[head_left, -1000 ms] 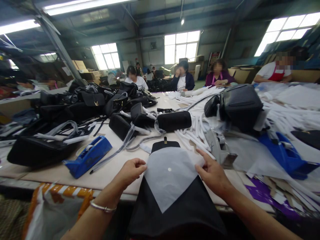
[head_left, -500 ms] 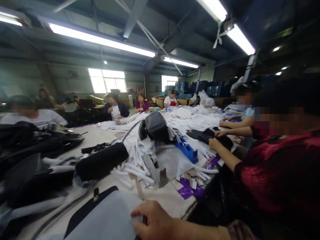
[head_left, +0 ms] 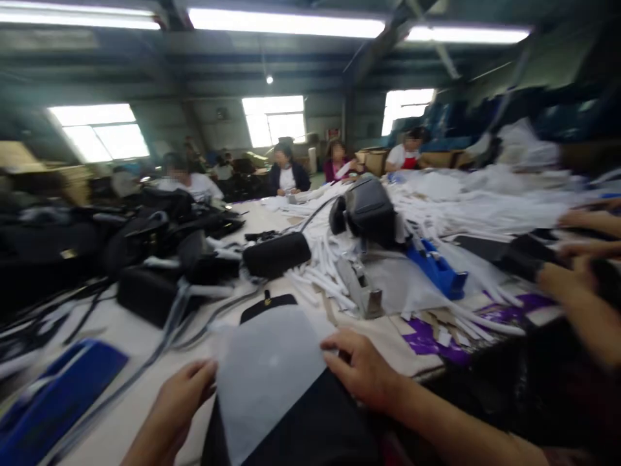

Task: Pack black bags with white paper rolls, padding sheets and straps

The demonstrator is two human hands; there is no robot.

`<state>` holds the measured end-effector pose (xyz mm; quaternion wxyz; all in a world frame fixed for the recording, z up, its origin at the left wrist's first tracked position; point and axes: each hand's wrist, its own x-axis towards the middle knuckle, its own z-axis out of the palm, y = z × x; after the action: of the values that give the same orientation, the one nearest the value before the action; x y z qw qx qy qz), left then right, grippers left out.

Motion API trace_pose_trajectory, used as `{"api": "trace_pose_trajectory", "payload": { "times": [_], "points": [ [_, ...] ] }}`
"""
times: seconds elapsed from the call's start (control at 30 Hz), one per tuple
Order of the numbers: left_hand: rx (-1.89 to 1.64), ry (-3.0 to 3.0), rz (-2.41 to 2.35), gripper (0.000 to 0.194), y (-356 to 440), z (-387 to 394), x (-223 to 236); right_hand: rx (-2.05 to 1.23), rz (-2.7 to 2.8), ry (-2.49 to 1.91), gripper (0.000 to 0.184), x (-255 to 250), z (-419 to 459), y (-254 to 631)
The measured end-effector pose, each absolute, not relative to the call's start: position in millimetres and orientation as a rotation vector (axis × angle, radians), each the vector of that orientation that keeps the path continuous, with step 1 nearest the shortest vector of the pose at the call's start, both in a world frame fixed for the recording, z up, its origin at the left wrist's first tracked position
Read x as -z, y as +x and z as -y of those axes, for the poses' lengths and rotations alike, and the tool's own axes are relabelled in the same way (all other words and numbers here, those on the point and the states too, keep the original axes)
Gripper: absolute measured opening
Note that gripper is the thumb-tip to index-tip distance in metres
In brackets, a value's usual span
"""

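A thin whitish sheet [head_left: 266, 369] lies over a black bag [head_left: 310, 427] close in front of me. The bag's black flap with a small gold-coloured clasp [head_left: 267, 298] shows past the sheet's far edge. My right hand [head_left: 361, 369] pinches the sheet's right edge between thumb and fingers. At the left edge, my left hand [head_left: 179, 398] has its fingers pressed together, with the fingertips against the sheet; motion blurs them a little.
Blue tape dispenser [head_left: 72, 388] at left; another blue dispenser [head_left: 436, 268] and a grey one [head_left: 359, 288] beyond my right hand. Black bags [head_left: 145, 259] pile up left, white strips [head_left: 320, 272] in the middle. A co-worker's hands [head_left: 567, 278] handle black material at right.
The view has turned left, so the table's things shift rightward. My left hand has come into view at the sheet's left side. My right hand stays at its right edge.
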<state>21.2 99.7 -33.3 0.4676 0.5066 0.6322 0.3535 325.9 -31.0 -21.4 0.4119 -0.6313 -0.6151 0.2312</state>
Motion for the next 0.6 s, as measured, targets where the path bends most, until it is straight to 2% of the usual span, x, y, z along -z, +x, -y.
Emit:
{"api": "trace_pose_trajectory", "payload": {
  "times": [0.2,0.43,0.6],
  "points": [
    [-0.902,1.201,-1.538,0.023,23,-120,42,-0.745,1.735,-1.56,0.026,18,28,327],
    [-0.873,1.399,-1.701,0.013,19,-134,67,-0.706,1.886,-1.575,0.025,11,24,319],
    [-0.771,1.722,-1.805,0.011,10,-149,51,-0.695,1.969,-1.611,0.025,4,19,315]
  ]
}}
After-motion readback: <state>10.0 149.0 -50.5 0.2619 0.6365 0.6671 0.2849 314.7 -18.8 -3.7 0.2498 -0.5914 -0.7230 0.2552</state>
